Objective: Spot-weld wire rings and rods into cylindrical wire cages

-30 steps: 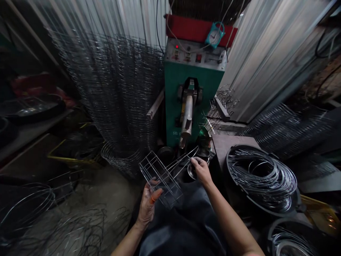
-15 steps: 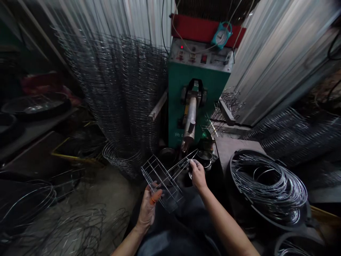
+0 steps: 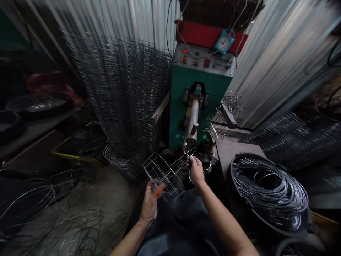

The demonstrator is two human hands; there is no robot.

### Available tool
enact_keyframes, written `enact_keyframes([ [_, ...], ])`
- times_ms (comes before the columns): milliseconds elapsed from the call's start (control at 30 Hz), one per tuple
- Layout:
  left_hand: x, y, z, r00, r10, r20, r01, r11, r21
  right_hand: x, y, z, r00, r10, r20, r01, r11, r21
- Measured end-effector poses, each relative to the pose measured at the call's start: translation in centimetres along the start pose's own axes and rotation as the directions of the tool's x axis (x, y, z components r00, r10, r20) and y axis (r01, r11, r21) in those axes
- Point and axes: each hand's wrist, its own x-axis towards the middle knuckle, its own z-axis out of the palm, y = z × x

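Observation:
My left hand [image 3: 150, 199], with an orange cover on its thumb, grips the near left side of a wire rack [image 3: 163, 175]. The rack is a grid of thin metal rods, held tilted above my lap. My right hand [image 3: 196, 170] pinches the rack's narrow far end, where a thin wire end shows at the fingertips. That end sits at the tip of a metal electrode arm [image 3: 190, 135] on a green welding machine [image 3: 176, 103]; whether they touch I cannot tell.
Tall stacks of wire baskets [image 3: 114, 89] stand to the left of the machine. On the right is a black tub [image 3: 239, 188] with coiled wire rings [image 3: 277, 188]. Loose wires [image 3: 77, 227] lie on the floor at lower left. A blue clock [image 3: 224, 42] hangs on the machine.
Both hands have shifted the rack slightly, bringing its far end closer under the electrode tip. My right hand has risen a little. The camera view has tilted slightly.

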Motion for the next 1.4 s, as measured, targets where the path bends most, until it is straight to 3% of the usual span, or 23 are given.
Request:
enact_keyframes([
  [267, -0.6, 0.7, -0.1, 0.998, -0.061, -0.028, 0.062, 0.998, 0.013, 1.1, -0.1, 0.4, 0.998, 0.06, -0.011, -0.06, 0.998, 0.025],
  [367, -0.6, 0.7, 0.1, 0.997, -0.051, -0.051, 0.052, 0.998, 0.019, 0.0, -1.0, -0.7, 0.987, 0.148, 0.067, -0.145, 0.988, -0.049],
  [433, -0.6, 0.7, 0.4, 0.998, -0.037, -0.056, 0.038, 0.999, 0.017, -1.9, -1.6, -2.2, 0.968, 0.194, 0.161, -0.163, 0.968, -0.191],
  [533, -0.5, 0.5, 0.8, 0.998, -0.015, -0.063, 0.016, 1.0, 0.004, -5.4, -1.5, -4.5, 0.908, 0.217, 0.358, -0.037, 0.894, -0.446],
  [633, -0.3, 0.2, 0.7, 0.997, 0.008, -0.071, -0.008, 1.0, -0.003, -7.7, -0.4, -5.6, 0.856, 0.184, 0.483, 0.119, 0.839, -0.531],
  [900, -0.1, 0.2, 0.3, 0.999, -0.006, -0.047, 0.005, 1.0, -0.027, -7.2, 0.6, -4.6, 0.873, 0.113, 0.474, 0.157, 0.856, -0.493],
  [1100, 0.2, 1.6, 0.2, 0.998, 0.017, -0.052, -0.015, 0.999, 0.049, -7.7, 1.1, -3.8, 0.896, 0.127, 0.425, 0.04, 0.931, -0.362],
  [1233, 0.7, 1.9, -0.3, 0.999, -0.043, -0.005, 0.044, 0.998, 0.04, -8.6, 1.6, -3.2, 0.907, 0.119, 0.404, 0.014, 0.95, -0.311],
  [1333, 0.0, 1.5, -1.5, 0.992, -0.12, 0.047, 0.12, 0.993, 0.005, -9.9, 0.9, -3.7, 0.87, 0.141, 0.473, 0.042, 0.934, -0.356],
  [1400, -0.9, 1.1, -2.7, 0.985, -0.15, 0.081, 0.152, 0.988, -0.013, -11.1, 0.1, -5.2, 0.871, 0.142, 0.469, 0.063, 0.916, -0.395],
])
